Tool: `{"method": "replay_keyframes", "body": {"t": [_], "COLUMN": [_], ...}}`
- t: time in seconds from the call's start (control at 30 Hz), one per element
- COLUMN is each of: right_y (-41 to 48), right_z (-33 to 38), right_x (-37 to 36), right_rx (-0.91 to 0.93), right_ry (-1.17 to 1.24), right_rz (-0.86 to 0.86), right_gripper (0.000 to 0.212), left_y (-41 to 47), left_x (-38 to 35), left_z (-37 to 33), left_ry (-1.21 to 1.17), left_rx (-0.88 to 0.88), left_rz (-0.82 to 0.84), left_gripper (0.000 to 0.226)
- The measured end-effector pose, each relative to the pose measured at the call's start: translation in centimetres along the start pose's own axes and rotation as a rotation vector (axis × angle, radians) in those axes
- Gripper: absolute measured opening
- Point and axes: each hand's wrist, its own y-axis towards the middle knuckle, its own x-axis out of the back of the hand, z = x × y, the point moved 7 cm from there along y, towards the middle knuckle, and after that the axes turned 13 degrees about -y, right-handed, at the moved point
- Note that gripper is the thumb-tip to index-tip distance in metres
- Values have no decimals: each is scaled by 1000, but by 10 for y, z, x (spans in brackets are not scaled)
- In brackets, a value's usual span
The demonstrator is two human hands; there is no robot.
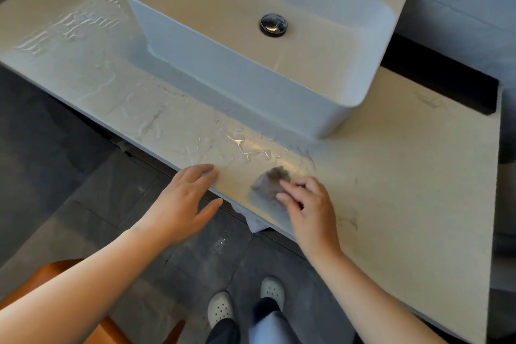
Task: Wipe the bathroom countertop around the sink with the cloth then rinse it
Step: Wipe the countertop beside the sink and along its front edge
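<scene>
Right hand point(305, 204) pinches the grey cloth point(269, 183) on the countertop point(405, 190) — left hand point(181, 201) spread wide at nine o'clock, fingertips on the edge.

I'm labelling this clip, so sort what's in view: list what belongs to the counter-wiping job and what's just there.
Belongs to the job:
cloth under the right hand
wet countertop
sink
left hand at the counter edge

Just there:
orange stool
white clogs
tiled floor
</scene>
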Motion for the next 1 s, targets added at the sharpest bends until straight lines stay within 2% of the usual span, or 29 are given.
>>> {"method": "replay_keyframes", "body": {"t": [0.13, 0.23, 0.33, 0.43, 0.6, 0.8, 0.9, 1.0], "right_y": [63, 90, 84, 81, 79, 31, 18, 32], "right_z": [-23, -34, -30, -22, 2, 32, 34, 28], "right_x": [20, -1, -21, -27, -39, -49, -45, -26], "right_rx": [-84, -89, -49, -13, 33, 130, 186, 124], "right_ry": [-60, -198, -359, -387, -323, -202, -61, 123], "right_rz": [-181, -142, -146, -166, -118, 23, 160, 201], "right_gripper": [28, 30, 41, 42, 38, 37, 33, 35], "left_y": [8, 16, 20, 21, 22, 21, 22, 23], "left_x": [7, 9, 10, 8, 7, 11, 15, 17], "left_z": [8, 15, 24, 37, 43, 44, 42, 38], "left_ry": [43, 80, 109, 128, 181, 192, 200, 180], "left_rx": [67, 136, 197, 235, 242, 246, 247, 252], "left_rz": [-61, -82, -96, -73, -39, -33, -35, -50], "left_gripper": [75, 82, 91, 93, 89, 88, 90, 90]}}
